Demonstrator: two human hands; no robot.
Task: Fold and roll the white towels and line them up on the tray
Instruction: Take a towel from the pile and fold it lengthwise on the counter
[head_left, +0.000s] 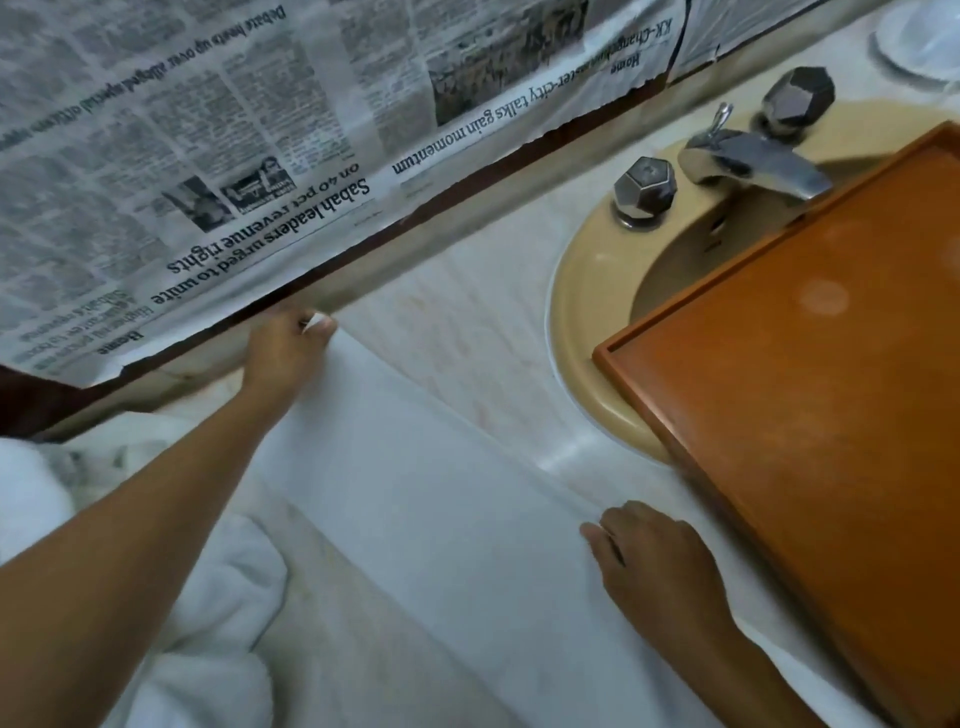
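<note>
**Q:** Nearest to us, what is that white heap at the front left corner of the counter (467, 312)?

**A:** Spare towels (218, 597), bunched up and waiting. The left forearm (130, 545) reaches over them.

**Q:** And the one being worked?

**A:** One white towel (415, 493) lies flat across the middle of the counter, running from the back edge toward the front. The left hand (288, 345) pinches its far corner at the back edge, under the newspaper (208, 130) taped to the wall. A tip of white cloth shows between thumb and fingers.

**Q:** What about the right hand (660, 566)?

**A:** It is on the same long side of the towel, near the front edge, with the thumb on top and the fingers curled at the hem. Creases run into it, so I read it as a pinch.

**Q:** Why hold it that way?

**A:** My guess is to pull that side straight and taut so the fold comes out even. The body of the towel spreads away to the left of both grips.

**Q:** And the tray (805, 364)?

**A:** It rests over the sink (587, 291) at the right end of the counter, just beside the right hand. That probably keeps the carry short. No roll shows on the part in view, so I would put the task near its start.
</note>
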